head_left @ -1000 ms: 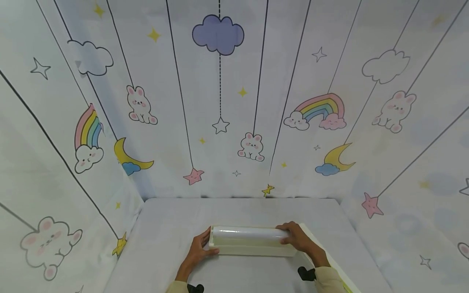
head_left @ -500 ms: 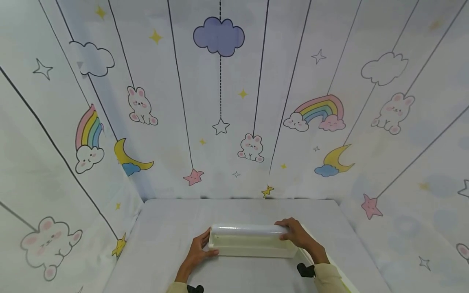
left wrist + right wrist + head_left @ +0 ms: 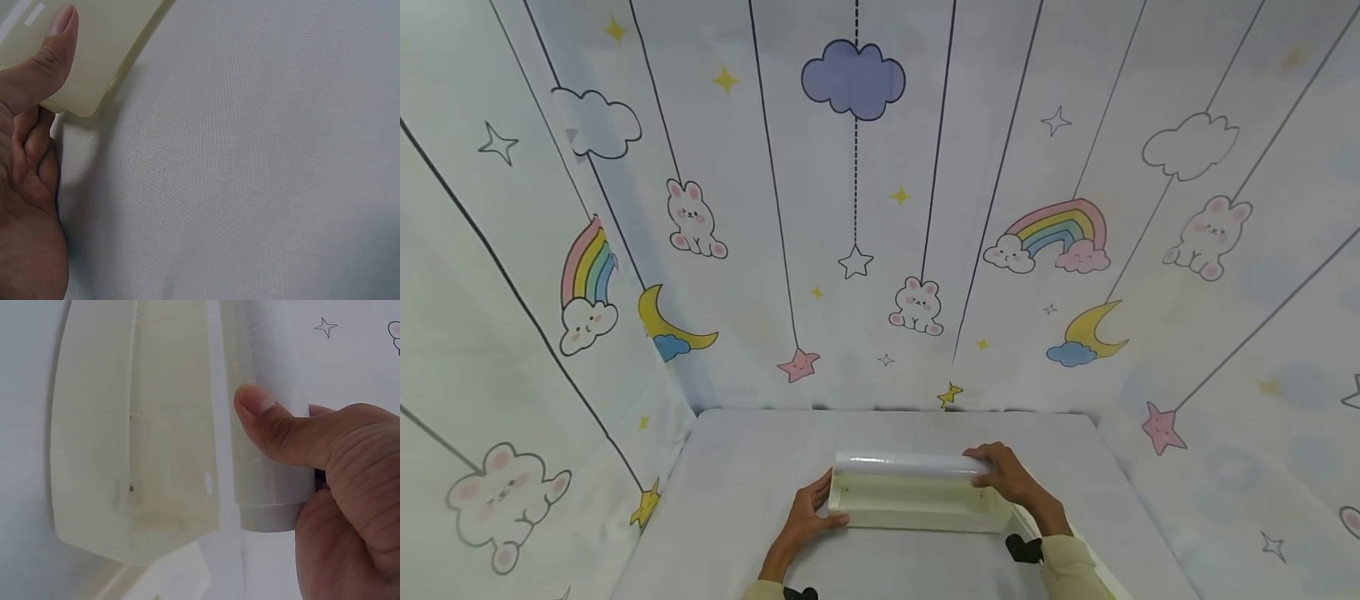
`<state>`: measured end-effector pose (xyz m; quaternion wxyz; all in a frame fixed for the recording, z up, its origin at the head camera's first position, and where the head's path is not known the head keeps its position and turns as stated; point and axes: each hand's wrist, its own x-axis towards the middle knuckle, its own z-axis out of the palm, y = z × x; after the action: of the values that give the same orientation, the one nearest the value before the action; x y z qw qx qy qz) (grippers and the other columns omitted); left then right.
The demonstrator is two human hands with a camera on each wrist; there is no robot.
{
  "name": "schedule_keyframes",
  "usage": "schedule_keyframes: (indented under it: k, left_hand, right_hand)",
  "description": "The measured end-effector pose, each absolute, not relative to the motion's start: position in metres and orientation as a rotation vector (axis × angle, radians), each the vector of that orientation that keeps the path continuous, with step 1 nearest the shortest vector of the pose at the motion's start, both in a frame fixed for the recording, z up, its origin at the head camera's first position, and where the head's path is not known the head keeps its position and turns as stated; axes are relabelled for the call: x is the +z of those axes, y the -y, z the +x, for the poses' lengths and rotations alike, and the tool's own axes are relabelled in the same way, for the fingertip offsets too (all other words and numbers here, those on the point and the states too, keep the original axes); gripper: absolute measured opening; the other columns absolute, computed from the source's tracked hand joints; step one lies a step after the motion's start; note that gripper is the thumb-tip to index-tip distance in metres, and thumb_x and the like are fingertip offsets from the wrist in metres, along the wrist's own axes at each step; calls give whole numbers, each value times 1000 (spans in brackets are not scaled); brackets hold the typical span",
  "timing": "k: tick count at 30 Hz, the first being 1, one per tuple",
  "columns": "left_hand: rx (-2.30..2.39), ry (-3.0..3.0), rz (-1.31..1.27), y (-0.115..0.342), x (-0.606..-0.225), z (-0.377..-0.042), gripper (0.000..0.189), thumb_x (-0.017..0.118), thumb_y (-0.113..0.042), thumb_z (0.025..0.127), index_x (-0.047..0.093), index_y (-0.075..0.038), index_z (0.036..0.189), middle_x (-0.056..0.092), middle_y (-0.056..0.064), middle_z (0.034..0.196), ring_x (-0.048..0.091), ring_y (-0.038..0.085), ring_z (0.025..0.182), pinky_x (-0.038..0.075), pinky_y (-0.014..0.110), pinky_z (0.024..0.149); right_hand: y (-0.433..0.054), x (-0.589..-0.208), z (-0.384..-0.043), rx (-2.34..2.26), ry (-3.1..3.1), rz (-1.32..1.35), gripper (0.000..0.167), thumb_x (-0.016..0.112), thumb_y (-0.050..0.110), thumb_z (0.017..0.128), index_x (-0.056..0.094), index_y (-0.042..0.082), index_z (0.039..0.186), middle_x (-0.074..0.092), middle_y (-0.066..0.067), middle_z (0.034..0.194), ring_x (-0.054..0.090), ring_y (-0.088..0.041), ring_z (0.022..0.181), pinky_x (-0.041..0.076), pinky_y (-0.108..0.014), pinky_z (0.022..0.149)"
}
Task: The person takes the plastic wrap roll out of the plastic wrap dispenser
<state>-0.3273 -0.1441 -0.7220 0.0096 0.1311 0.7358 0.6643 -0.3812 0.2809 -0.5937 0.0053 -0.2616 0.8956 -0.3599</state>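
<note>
At the left end of a long cream plastic box (image 3: 917, 518), my left hand (image 3: 808, 515) grips it, thumb on the near side. In the left wrist view that thumb lies over the smooth wall of the box (image 3: 103, 56). A shiny roll of plastic wrap (image 3: 898, 465) is along the far side of the box in the head view. My right hand (image 3: 1011, 479) holds its right end. The right wrist view shows the roll (image 3: 265, 475) beside the open trough, my thumb across it and its tube end protruding. The box interior (image 3: 172, 425) has small dark marks.
A long pale strip-like piece (image 3: 1108, 575) lies on the white table cover under my right forearm. Printed fabric walls (image 3: 865, 208) with clouds, rabbits and stars enclose the table (image 3: 760, 450) at the back and sides.
The roll of plastic wrap has risen away from the box toward the far side with my right hand, exposing more of the interior. My left hand keeps its grip on the box.
</note>
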Motion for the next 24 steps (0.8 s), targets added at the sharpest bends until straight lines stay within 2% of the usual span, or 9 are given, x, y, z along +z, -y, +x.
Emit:
schedule_keyframes:
  k: [7, 13, 17, 21, 24]
  left_hand:
    - [2072, -2334, 429, 144, -720, -326, 102, 95, -4, 82, 35, 15, 162, 42, 34, 165, 46, 50, 154, 45, 13, 119]
    - [2073, -2287, 362, 142, -718, -326, 104, 95, -4, 82, 34, 12, 164, 40, 31, 168, 40, 52, 158, 40, 12, 120]
    - [2047, -2316, 364, 143, -720, -327, 105, 96, -6, 81, 34, 13, 164, 41, 32, 168, 40, 53, 156, 43, 19, 124]
    - [2044, -2301, 345, 143, -721, -327, 106, 96, -7, 82, 33, 12, 165, 40, 30, 169, 40, 52, 158, 41, 38, 130]
    - [2056, -2294, 353, 143, -723, -328, 106, 96, -8, 82, 33, 11, 165, 41, 30, 168, 43, 47, 158, 43, 34, 129]
  right_hand:
    - [-283, -590, -389, -1127, -2782, -849, 46, 88, 2, 85, 75, -11, 127, 79, -25, 119, 70, -29, 103, 57, -32, 89]
    - [-284, -588, -394, -1151, -2806, -803, 45, 90, 0, 82, 77, -8, 125, 79, -24, 119, 70, -29, 105, 56, -35, 92]
    - [-285, -589, -395, -1179, -2794, -804, 44, 89, -2, 83, 77, -8, 125, 79, -24, 120, 70, -32, 108, 56, -33, 93]
    - [-285, -591, -397, -1202, -2772, -804, 43, 87, -3, 83, 77, -8, 125, 79, -24, 121, 71, -32, 109, 57, -32, 92]
    - [-284, -592, -398, -1221, -2771, -789, 43, 87, -4, 83, 77, -8, 125, 78, -25, 121, 70, -34, 109, 57, -32, 92]
